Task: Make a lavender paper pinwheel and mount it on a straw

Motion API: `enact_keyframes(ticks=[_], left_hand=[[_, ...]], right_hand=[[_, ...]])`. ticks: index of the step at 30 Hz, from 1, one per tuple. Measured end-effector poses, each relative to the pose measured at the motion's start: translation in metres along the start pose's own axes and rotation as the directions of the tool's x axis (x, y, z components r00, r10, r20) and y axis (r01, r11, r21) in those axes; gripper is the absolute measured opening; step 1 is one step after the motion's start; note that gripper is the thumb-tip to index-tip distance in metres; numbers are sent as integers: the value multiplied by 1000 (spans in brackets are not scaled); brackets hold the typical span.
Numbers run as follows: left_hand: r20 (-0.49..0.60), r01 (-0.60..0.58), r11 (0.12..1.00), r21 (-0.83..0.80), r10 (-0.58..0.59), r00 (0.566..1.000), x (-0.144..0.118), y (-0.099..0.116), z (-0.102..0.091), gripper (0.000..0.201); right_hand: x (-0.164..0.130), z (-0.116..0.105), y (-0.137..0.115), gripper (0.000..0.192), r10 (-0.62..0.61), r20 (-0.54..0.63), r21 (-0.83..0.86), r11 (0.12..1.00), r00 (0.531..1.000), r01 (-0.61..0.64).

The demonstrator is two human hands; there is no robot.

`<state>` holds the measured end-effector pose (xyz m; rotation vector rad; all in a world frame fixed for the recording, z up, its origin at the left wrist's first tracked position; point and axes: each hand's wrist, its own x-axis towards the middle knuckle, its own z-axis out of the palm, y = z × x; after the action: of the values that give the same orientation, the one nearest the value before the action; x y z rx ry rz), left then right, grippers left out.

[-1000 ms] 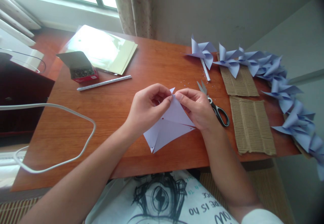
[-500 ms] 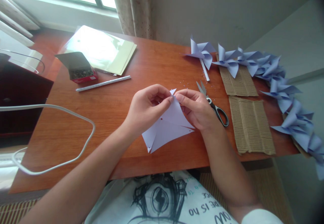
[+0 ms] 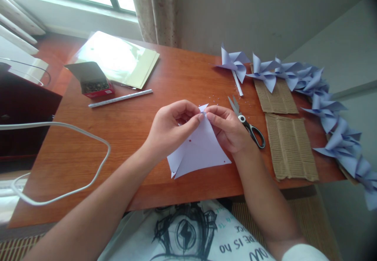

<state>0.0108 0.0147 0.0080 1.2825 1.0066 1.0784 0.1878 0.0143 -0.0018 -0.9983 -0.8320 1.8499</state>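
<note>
Both hands meet over a pale sheet of paper [image 3: 203, 149], which has slits cut in from its corners and small dark holes punched in it. My left hand [image 3: 175, 123] pinches the paper's far corner between thumb and forefinger. Pressed close beside it, my right hand [image 3: 228, 125] grips the same corner with its fingertips; what lies between the fingertips is too small to tell. The near part of the sheet rests low over the wooden table [image 3: 123, 143]. Just right of my right hand lie scissors [image 3: 247, 123] with black handles, blades slightly apart.
Several finished paper pinwheels [image 3: 265, 72] line the table's right side by two cardboard pieces [image 3: 291, 147]. A paper stick [image 3: 120, 98], an opened red box [image 3: 98, 90] of small metal pieces and a stack of sheets [image 3: 118, 60] lie at left. A white cable [image 3: 100, 139] loops nearby.
The right part of the paper has shifted, so the slit there no longer shows open. Both hands keep their pinch at the far corner, moved very slightly right.
</note>
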Motion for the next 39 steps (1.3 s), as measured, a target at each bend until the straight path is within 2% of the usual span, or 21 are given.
enact_keyframes(ticks=[11, 17, 25, 28, 34, 39], left_hand=[[11, 10, 1000, -20, -10, 1000, 0, 0, -1, 21], [13, -11, 1000, 21, 11, 1000, 0, -1, -2, 16], [4, -95, 987, 130, 95, 995, -1, -4, -2, 9], [0, -127, 976, 174, 129, 992, -2, -6, -2, 8], [-28, -227, 896, 380, 257, 966, -3, -4, -2, 3], [-9, -274, 861, 429, 308, 951, -4, -2, -1, 7]], right_hand=[[2, 2, 3, 19, -16, -7, 2, 1000, 1000, 16], [1, 4, 3, 23, -20, -22, -11, 1000, 1000, 19], [3, 2, 6, 21, -94, -9, -79, 992, 996, 93], [3, 4, 6, 22, -140, -48, -147, 980, 989, 131], [4, 8, 4, 23, -238, -97, -256, 944, 966, 206], [3, 8, 4, 20, -264, -76, -265, 935, 961, 236]])
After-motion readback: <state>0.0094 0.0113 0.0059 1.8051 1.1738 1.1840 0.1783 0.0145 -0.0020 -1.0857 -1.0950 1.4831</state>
